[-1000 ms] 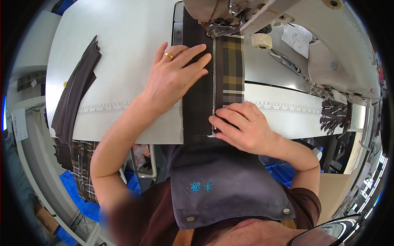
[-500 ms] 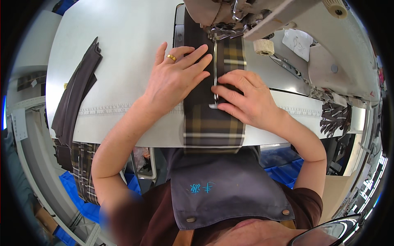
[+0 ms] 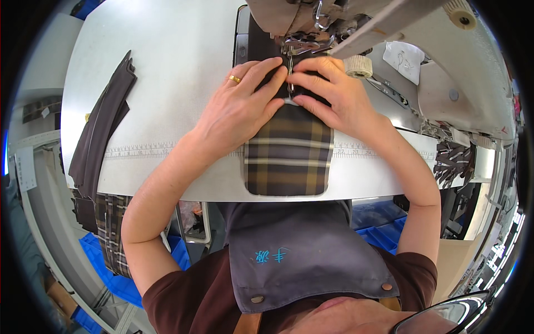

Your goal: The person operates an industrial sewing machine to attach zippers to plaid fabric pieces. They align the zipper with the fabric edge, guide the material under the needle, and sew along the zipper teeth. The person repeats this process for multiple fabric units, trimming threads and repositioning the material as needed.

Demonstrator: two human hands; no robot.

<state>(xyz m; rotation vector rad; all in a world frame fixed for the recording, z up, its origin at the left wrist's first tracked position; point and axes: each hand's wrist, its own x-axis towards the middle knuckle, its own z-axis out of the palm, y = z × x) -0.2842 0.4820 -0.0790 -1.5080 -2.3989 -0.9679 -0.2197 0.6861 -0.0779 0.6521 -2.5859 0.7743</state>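
Note:
A brown, black and white plaid cloth piece [image 3: 286,158] lies toward the table's front edge, dark fabric [image 3: 261,42] beyond it. Between them a metal zipper [image 3: 290,86] runs under the sewing machine's presser foot [image 3: 292,49]; its near end shows a pale tab [image 3: 290,102]. My left hand [image 3: 233,108] rests palm down left of the zipper, fingers stretched over the dark fabric, a ring on one finger. From the right, my right hand [image 3: 345,100] presses the cloth beside the zipper, its thumb apart from the fingers, near the tab. What lies beneath the fingers is hidden.
The machine head [image 3: 400,22] with a knob [image 3: 359,66] overhangs my right hand. Folded dark fabric strips [image 3: 105,128] lie at the left. A bundle of zippers [image 3: 453,161] lies at the right end. A printed ruler [image 3: 139,149] crosses the white table [image 3: 161,67].
The cloth and zipper have moved away from me under the machine. The plaid end now lies fully on the table. My right hand moved forward with them; my left hand stayed nearly in place.

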